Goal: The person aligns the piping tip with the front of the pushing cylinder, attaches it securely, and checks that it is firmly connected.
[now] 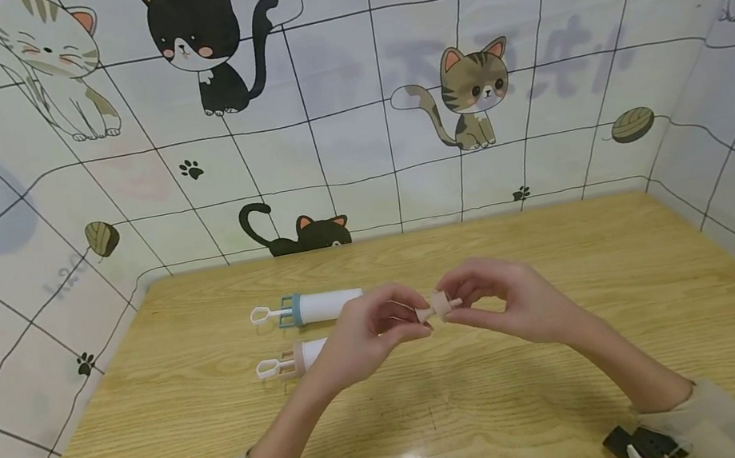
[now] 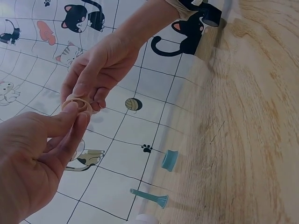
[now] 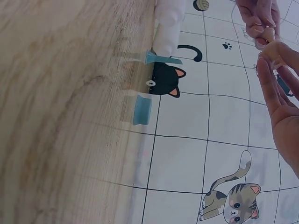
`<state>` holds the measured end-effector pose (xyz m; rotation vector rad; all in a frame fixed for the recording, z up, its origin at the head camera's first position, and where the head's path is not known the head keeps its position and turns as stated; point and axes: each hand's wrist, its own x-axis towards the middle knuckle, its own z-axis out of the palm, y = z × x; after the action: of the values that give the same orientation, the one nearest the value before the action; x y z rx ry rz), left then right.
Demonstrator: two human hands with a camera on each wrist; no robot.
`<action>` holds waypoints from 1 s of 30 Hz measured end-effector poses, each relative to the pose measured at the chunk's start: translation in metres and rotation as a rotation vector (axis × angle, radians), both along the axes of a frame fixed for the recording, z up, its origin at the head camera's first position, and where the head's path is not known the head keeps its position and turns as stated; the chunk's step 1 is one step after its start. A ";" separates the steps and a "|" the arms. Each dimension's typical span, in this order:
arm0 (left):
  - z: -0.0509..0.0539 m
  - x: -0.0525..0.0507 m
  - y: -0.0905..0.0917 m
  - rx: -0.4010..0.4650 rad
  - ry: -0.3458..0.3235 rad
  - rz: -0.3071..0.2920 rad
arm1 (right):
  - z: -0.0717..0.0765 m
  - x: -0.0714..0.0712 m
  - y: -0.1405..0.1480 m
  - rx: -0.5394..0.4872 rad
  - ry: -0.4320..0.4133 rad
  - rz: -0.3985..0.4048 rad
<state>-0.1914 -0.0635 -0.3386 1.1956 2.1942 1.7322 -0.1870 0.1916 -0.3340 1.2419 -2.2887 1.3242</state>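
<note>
At mid-table my left hand [image 1: 374, 333] pinches a small beige funnel-shaped nozzle [image 1: 423, 315] between thumb and fingers. Facing it, my right hand [image 1: 514, 302] holds a beige ring cap [image 1: 440, 304] by its edge. Nozzle and cap meet or nearly meet, and a thin beige stem [image 1: 455, 303] shows at the cap's right side. How far one sits inside the other is hidden by the fingers. From the left wrist view, the round rim of a beige piece [image 2: 84, 101] appears between both hands' fingertips.
Two white syringe-like tubes lie left of the hands, one with a teal collar [image 1: 290, 311], one with a beige collar [image 1: 299, 359]. A teal nozzle [image 2: 152, 197] and a teal ring cap [image 2: 170, 160] stand on the wooden table [image 1: 446, 435]. Cat-patterned cloth walls surround it.
</note>
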 end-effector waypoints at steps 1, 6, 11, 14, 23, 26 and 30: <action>0.000 0.000 0.000 0.007 -0.015 -0.006 | 0.000 0.000 0.000 0.001 -0.005 -0.009; 0.001 -0.001 -0.002 0.026 -0.070 -0.024 | 0.000 0.002 -0.001 0.000 -0.031 -0.044; 0.001 0.000 -0.003 0.051 -0.108 -0.047 | 0.000 0.002 -0.003 -0.023 -0.037 -0.032; 0.001 0.000 -0.002 0.073 -0.122 -0.063 | -0.001 0.002 -0.004 -0.038 -0.035 -0.017; -0.002 -0.001 0.001 0.118 -0.130 -0.039 | -0.004 0.002 -0.005 -0.066 -0.072 0.013; -0.003 -0.002 0.001 0.115 -0.126 -0.014 | -0.004 0.002 -0.005 -0.074 -0.087 0.020; -0.003 -0.002 0.001 0.126 -0.138 0.005 | -0.004 0.003 -0.007 -0.101 -0.095 0.049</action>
<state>-0.1931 -0.0620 -0.3417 1.0594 2.0394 1.9180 -0.1845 0.1850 -0.3377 1.2346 -2.2356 1.5268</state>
